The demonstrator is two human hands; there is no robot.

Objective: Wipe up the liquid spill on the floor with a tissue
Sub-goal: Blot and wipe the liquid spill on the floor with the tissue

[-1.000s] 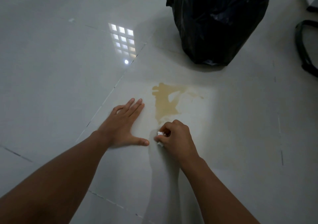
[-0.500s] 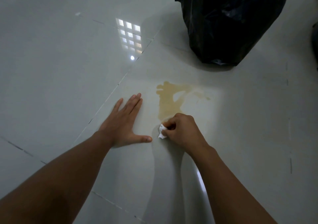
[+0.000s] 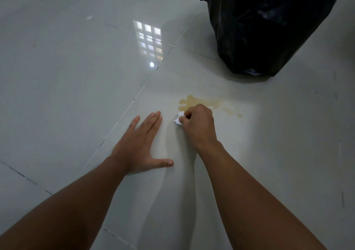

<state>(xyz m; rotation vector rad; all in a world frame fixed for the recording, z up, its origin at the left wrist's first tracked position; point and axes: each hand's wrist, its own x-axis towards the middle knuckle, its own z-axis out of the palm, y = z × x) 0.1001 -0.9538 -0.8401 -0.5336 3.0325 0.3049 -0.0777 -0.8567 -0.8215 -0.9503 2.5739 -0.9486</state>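
Right hand (image 3: 196, 124) is clenching a crumpled white tissue (image 3: 179, 118) and pressing it to the floor (image 3: 67, 77) at the near edge of the spill (image 3: 209, 103), the knuckles covering part of the brownish puddle. Left hand (image 3: 141, 144) is lying flat and released on the tile just left of the spill, fingers straight, thumb spread, seemingly bracing the person. Most of the spill is showing beyond and to the right of the tissue, with a thin streak trailing away to the right. As a judgement, the wad is looking small for the puddle, so it may be saturating and smearing liquid outward instead of lifting it; a smear drifting leftward could be reaching the bracing palm, and wet glossy tile could be letting that palm slip. Beyond the spill a black bin bag (image 3: 269, 29) is standing well apart, limiting forward strokes. Bare tile is lying open right of the spill and toward the person.
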